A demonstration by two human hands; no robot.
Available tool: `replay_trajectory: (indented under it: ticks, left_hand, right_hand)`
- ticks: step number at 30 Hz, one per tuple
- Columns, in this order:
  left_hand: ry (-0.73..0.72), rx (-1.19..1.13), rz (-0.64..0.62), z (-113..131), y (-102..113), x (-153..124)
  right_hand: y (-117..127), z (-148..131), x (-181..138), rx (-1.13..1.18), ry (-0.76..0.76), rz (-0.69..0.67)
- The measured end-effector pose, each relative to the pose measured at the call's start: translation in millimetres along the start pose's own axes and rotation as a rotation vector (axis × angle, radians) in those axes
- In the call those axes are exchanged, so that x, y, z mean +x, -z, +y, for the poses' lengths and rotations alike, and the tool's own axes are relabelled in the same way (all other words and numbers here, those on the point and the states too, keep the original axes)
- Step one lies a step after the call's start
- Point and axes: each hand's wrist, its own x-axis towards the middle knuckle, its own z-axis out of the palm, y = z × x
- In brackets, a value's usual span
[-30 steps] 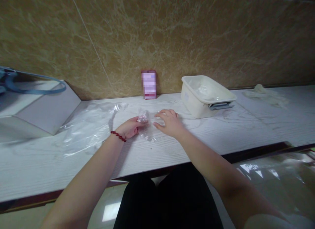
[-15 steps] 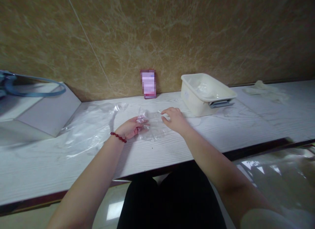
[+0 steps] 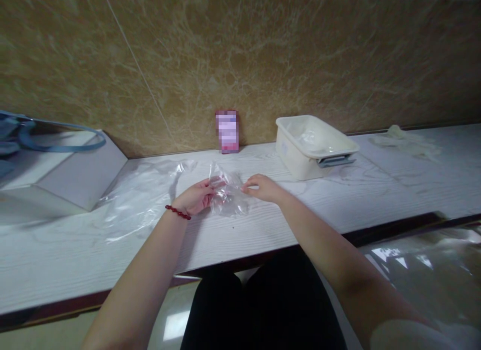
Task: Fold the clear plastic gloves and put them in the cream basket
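Note:
A small clear plastic bag (image 3: 229, 197) is stretched between my two hands, just above the white wood-grain counter. My left hand (image 3: 197, 197), with a red bead bracelet at the wrist, is closed on its left side; some of the fingers show through the film. On the other side, the thumb and forefinger of my right hand (image 3: 263, 188) pinch the bag's right edge. Left of my left hand a larger sheet of clear plastic (image 3: 141, 199) lies flat and wrinkled on the counter.
A cream plastic bin (image 3: 293, 157) with clear plastic inside stands at the right. Against the wall leans a phone (image 3: 227, 132), its screen blurred. A white box (image 3: 82, 174) with a blue strap (image 3: 67, 148) is at the left; pale gloves (image 3: 406, 142) lie far right.
My right hand's thumb and forefinger have come together on the bag's right edge and moved slightly left. The bag is more bunched up. My left hand keeps its hold.

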Motion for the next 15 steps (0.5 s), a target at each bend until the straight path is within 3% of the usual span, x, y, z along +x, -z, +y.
replay_trajectory:
  ticks: [5, 8, 12, 15]
  left_hand:
    - [0.005, -0.024, -0.088, -1.6, 3.0, 0.1]
    - [-0.030, -0.043, -0.100, 0.2, 2.1, -2.4]
    - [-0.061, -0.063, -0.065, 3.9, 1.8, -5.0]
    - [-0.074, -0.097, -0.024, 5.0, 3.1, -3.9]
  right_hand:
    - [1.6, -3.4, 3.0, 0.122, -0.088, -0.015]
    - [1.0, -6.2, 2.8, 0.298, -0.239, -0.030]
    - [1.4, -16.7, 1.0, 0.779, -0.464, -0.044]
    - [7.3, -25.8, -1.0, 1.176, -0.518, -0.231]
